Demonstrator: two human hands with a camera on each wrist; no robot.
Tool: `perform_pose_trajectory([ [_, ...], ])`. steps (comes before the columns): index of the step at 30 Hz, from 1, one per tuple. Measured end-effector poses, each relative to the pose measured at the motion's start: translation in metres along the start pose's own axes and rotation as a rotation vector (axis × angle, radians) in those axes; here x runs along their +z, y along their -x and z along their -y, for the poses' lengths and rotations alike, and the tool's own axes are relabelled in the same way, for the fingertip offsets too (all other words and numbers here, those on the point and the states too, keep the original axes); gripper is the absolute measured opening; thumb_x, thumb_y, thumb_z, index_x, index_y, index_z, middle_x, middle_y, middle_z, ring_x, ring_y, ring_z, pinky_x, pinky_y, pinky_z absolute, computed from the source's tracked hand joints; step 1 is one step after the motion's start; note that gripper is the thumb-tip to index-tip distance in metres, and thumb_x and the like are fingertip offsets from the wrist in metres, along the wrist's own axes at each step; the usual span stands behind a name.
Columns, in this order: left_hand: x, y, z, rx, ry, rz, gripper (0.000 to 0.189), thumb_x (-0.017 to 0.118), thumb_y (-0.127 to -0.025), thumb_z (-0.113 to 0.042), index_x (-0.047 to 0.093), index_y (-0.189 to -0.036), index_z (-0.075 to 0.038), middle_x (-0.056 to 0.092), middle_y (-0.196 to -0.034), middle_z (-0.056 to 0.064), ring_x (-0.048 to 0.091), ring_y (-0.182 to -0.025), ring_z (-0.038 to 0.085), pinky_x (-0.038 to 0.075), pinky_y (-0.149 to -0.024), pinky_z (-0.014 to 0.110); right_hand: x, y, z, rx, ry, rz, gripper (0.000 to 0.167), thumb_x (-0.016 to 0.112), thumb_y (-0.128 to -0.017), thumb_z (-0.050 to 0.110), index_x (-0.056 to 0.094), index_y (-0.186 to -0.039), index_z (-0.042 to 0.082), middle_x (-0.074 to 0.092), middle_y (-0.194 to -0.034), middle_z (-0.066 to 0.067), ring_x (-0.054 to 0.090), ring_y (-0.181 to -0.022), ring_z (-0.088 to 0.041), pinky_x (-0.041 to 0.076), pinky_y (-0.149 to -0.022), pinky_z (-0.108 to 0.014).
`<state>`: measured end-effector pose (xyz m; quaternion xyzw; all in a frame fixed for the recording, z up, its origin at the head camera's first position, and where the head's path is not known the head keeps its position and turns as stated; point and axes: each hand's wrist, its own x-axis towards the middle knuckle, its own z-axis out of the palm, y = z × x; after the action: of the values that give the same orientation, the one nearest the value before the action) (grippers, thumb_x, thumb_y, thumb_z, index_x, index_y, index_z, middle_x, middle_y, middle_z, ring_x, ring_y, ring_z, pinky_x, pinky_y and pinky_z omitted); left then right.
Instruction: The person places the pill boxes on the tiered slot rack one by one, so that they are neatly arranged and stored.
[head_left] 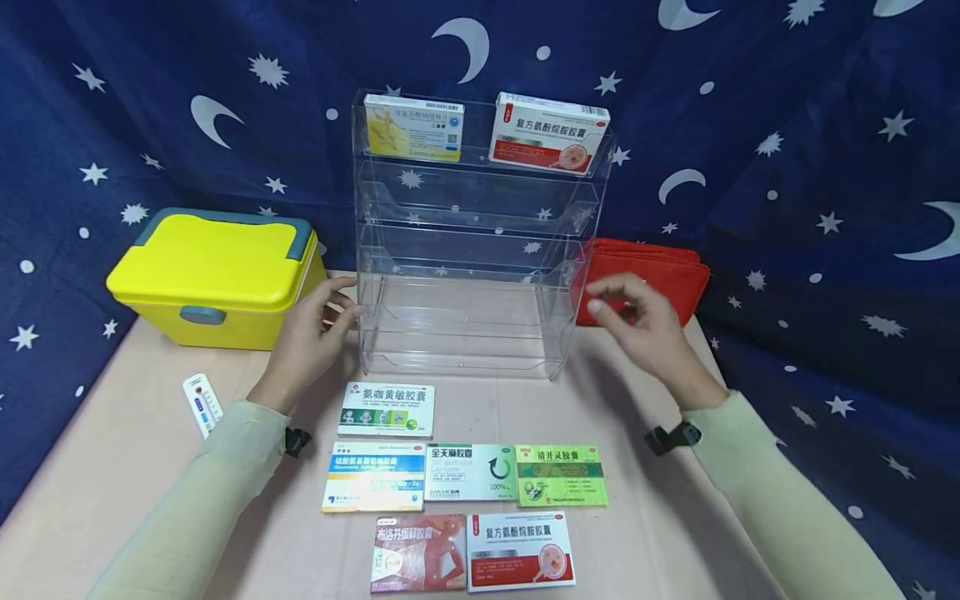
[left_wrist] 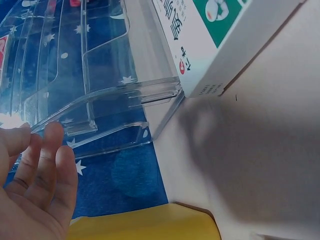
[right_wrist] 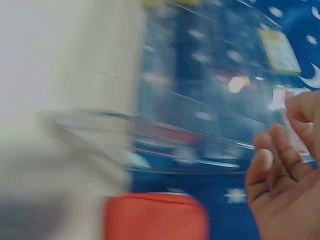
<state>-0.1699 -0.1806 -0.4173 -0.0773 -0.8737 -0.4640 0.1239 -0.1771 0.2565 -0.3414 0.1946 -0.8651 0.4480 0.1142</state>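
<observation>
— Curving left grip point(head_left: 311, 335) loosely at the left side of a clear rack point(head_left: 457, 360), showing a narrow gap between thumb and forefinger.
— Holding anything?
— Showing no hold; being unable to tell touching from just beside.
— And doing what with right grip point(head_left: 641, 323)?
— Parting thumb fairly wide from half-bent fingers, holding nothing, just off the rack's right side, in front of a red pouch point(head_left: 647, 260).
— Finding the rack where?
— Standing on the bench point(head_left: 495, 408) between a yellow box point(head_left: 210, 258) and the red pouch, bearing a yellow-and-white carton point(head_left: 414, 131) at top left, a red-and-white carton point(head_left: 550, 135) at top right.
— Counting what in front?
— Counting six, lying flat: a white-and-green carton point(head_left: 386, 409) nearest the rack; next, in a row, a blue-and-white carton point(head_left: 373, 477), a circular-arrow carton point(head_left: 470, 472) and a green carton point(head_left: 561, 476); in the nearest row, a pink carton point(head_left: 418, 553) beside a second red-and-white carton point(head_left: 520, 551).
— Spotting anything leftward?
— Spotting a small white device point(head_left: 200, 402) lying near the yellow box.
</observation>
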Motion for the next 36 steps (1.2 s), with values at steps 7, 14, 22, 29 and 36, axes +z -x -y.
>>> perform_pose_trajectory([
  [7,-0.001,0.001,0.001,-0.014,-0.007,-0.01,0.045,0.066,-0.1,-0.012,0.053,-0.143,-0.011,0.063,-0.106,0.008,0.062,-0.088,0.026,0.054,-0.08,0.042,0.033,0.108,-0.046,0.251,0.08,0.243,0.026,0.076,-0.093,0.011,0.07,-0.118,0.014,0.066,-0.1,0.002,0.059,-0.087,-0.019,0.051,-0.071,-0.029],
  [14,-0.003,0.002,0.004,-0.002,-0.016,-0.025,0.044,0.065,-0.101,-0.014,0.053,-0.144,-0.011,0.064,-0.104,0.01,0.062,-0.086,0.025,0.052,-0.078,0.031,0.045,0.157,-0.061,0.386,0.152,0.259,0.04,0.081,-0.089,0.029,0.068,-0.125,0.019,0.063,-0.109,0.005,0.054,-0.088,-0.02,0.047,-0.072,-0.029],
  [22,0.0,0.001,0.003,0.005,-0.019,-0.019,0.044,0.065,-0.101,-0.014,0.053,-0.144,-0.012,0.064,-0.103,0.01,0.063,-0.084,0.025,0.054,-0.078,0.034,0.044,0.173,-0.065,0.377,0.182,0.272,0.049,0.084,-0.084,0.041,0.071,-0.126,0.019,0.059,-0.122,0.007,0.054,-0.105,-0.016,0.049,-0.088,-0.038],
  [29,0.002,0.002,0.001,0.01,-0.012,-0.026,0.045,0.065,-0.101,-0.013,0.053,-0.144,-0.012,0.064,-0.105,0.009,0.062,-0.086,0.024,0.053,-0.078,0.031,0.042,0.177,-0.066,0.387,0.142,0.282,0.037,0.085,-0.084,0.035,0.072,-0.116,0.023,0.058,-0.122,0.009,0.054,-0.107,-0.016,0.05,-0.089,-0.035],
  [36,0.003,0.002,-0.002,0.027,-0.014,-0.027,0.044,0.065,-0.101,-0.013,0.054,-0.144,-0.011,0.065,-0.104,0.009,0.062,-0.085,0.024,0.051,-0.075,0.025,0.037,0.174,-0.067,0.34,0.172,0.234,0.033,0.085,-0.085,0.026,0.068,-0.114,0.024,0.059,-0.121,0.007,0.054,-0.096,-0.018,0.05,-0.079,-0.031],
])
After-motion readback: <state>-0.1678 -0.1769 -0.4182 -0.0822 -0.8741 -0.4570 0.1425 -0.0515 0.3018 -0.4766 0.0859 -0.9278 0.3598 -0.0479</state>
